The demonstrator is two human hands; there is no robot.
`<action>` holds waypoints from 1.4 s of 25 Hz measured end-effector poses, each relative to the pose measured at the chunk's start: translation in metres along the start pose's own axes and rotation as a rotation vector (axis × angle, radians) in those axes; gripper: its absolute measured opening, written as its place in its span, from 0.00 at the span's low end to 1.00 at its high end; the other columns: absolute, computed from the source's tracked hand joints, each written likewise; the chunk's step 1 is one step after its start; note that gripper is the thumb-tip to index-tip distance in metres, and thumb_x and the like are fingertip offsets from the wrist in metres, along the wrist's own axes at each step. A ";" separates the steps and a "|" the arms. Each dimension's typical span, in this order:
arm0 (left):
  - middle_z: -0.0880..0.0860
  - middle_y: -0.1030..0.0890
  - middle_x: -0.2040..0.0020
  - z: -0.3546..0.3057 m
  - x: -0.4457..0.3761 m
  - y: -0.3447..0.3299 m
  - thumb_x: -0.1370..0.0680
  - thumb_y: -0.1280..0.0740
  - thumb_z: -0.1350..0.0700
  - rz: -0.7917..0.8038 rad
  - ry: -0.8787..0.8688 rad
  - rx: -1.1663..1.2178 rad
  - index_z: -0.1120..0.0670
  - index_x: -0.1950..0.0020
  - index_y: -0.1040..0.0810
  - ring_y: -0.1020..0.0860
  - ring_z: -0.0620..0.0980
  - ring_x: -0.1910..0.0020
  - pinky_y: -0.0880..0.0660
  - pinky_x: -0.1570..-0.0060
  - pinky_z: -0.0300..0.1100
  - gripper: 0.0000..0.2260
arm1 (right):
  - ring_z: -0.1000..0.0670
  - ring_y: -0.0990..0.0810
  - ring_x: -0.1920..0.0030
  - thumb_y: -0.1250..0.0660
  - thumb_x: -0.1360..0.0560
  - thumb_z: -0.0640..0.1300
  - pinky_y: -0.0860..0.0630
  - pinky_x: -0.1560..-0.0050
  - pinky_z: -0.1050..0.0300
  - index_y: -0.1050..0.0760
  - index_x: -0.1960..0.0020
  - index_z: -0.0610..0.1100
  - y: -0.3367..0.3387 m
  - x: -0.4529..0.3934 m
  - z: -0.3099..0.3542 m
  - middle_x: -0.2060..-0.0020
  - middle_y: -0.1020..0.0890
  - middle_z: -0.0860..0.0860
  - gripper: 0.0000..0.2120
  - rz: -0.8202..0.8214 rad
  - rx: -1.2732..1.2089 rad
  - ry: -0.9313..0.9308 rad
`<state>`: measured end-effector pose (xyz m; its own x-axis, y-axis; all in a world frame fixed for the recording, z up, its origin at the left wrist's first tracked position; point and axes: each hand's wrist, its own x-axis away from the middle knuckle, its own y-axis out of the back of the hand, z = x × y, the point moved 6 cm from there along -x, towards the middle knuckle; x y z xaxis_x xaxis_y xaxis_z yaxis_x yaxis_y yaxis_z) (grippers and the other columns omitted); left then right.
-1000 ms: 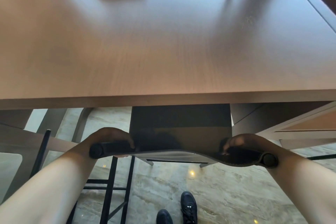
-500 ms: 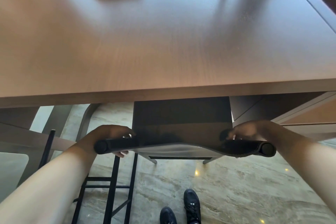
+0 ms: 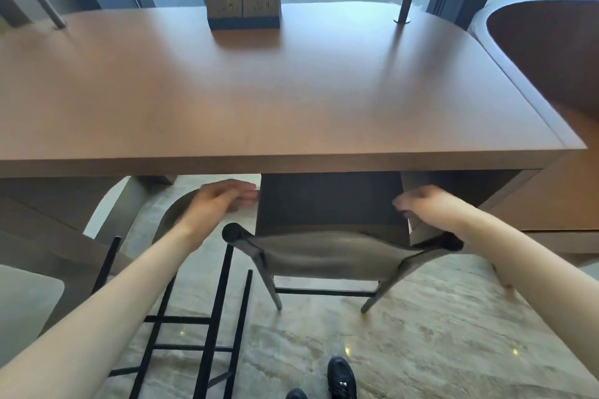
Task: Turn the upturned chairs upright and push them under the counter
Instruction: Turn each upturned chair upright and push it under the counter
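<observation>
Head view. The brown counter (image 3: 291, 91) fills the upper half of the frame, its near edge running across the middle. An upright chair (image 3: 327, 246) stands on the marble floor (image 3: 437, 350) at the near edge, toward the right corner, with its dark seat partly beneath the counter and its curved backrest and two rear legs outside. A black metal frame (image 3: 207, 334) with rungs stands on the floor just left of the chair. The left hand (image 3: 223, 199) hovers beside the seat's left side, fingers loosely spread and holding nothing, apart from the backrest's rounded left end. The right hand (image 3: 428, 207) hovers over the seat's right side, fingers loose and empty. A double socket block (image 3: 243, 6) sits at the far edge of the counter. Two black shoes (image 3: 340, 377) show at the bottom.
</observation>
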<state>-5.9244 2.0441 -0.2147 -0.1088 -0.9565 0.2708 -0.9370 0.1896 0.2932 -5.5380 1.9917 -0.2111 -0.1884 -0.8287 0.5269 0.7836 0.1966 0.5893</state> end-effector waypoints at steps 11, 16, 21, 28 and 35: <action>0.45 0.16 0.42 -0.109 0.150 -0.025 0.22 0.35 0.51 0.036 -0.433 0.033 0.46 0.39 0.19 0.18 0.46 0.43 0.25 0.39 0.48 0.13 | 0.60 0.19 0.44 0.37 0.21 0.44 0.24 0.37 0.51 0.19 0.42 0.54 -0.053 0.206 0.096 0.48 0.17 0.62 0.12 -0.124 -0.268 0.531; 0.43 0.19 0.38 -0.131 0.250 -0.033 0.24 0.35 0.47 0.026 -0.502 0.059 0.46 0.36 0.21 0.21 0.46 0.37 0.26 0.36 0.50 0.18 | 0.60 0.18 0.45 0.38 0.21 0.41 0.23 0.38 0.51 0.19 0.42 0.54 -0.063 0.305 0.087 0.47 0.17 0.62 0.14 -0.193 -0.446 0.646; 0.43 0.22 0.33 -0.103 0.367 -0.045 0.24 0.38 0.46 0.026 -0.483 0.099 0.45 0.32 0.23 0.22 0.43 0.36 0.27 0.36 0.47 0.20 | 0.65 0.20 0.45 0.35 0.22 0.42 0.23 0.38 0.55 0.21 0.39 0.55 -0.090 0.400 0.047 0.44 0.18 0.63 0.15 -0.135 -0.441 0.749; 0.40 0.29 0.27 -0.028 0.538 -0.043 0.24 0.39 0.41 0.017 -0.388 0.103 0.38 0.28 0.28 0.28 0.41 0.30 0.32 0.30 0.51 0.23 | 0.61 0.21 0.40 0.32 0.23 0.42 0.24 0.37 0.58 0.24 0.34 0.55 -0.179 0.531 -0.019 0.38 0.21 0.60 0.19 0.053 -0.481 0.755; 0.43 0.28 0.27 0.037 0.668 0.018 0.27 0.39 0.38 -0.118 -0.289 0.138 0.44 0.27 0.29 0.28 0.45 0.29 0.33 0.28 0.56 0.29 | 0.61 0.23 0.37 0.30 0.24 0.44 0.23 0.38 0.52 0.25 0.34 0.58 -0.277 0.627 -0.026 0.38 0.21 0.63 0.20 0.226 -0.460 0.792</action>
<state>-6.0262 1.4006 -0.0622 -0.0675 -0.9971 -0.0342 -0.9827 0.0605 0.1749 -5.8576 1.4040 -0.0599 0.3216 -0.9443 -0.0700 0.9409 0.3104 0.1353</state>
